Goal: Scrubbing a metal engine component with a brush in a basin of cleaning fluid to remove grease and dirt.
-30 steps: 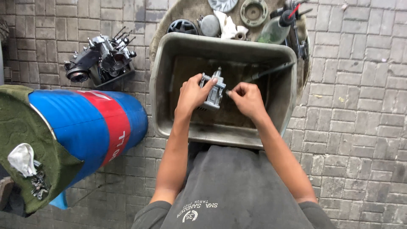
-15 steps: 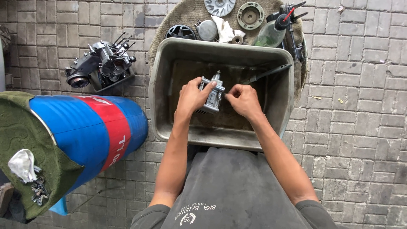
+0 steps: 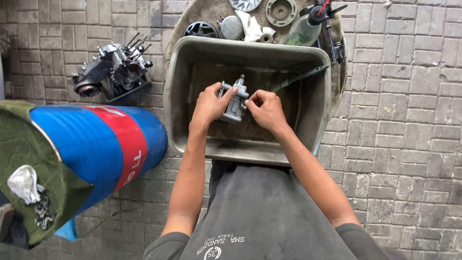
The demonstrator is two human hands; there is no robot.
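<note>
The left hand (image 3: 209,103) and right hand (image 3: 263,110) cover both flanks of the small metal engine part (image 3: 234,102); its underside is out of sight. The white fan disc (image 3: 245,4) is cut by the top edge. The spray bottle (image 3: 308,26) hides part of the mat behind. The barrel (image 3: 82,154) runs off the left edge.

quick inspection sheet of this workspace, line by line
surface: grey paving bricks; round mat under the tub
job's things: grey metal engine part held over grey plastic tub; brush leaning inside
clutter: round metal parts, spray bottle, white rag behind the tub
grippers: left hand and right hand both grip the part
cables: nothing seen
surroundings: engine block, blue and red drum at left
</note>
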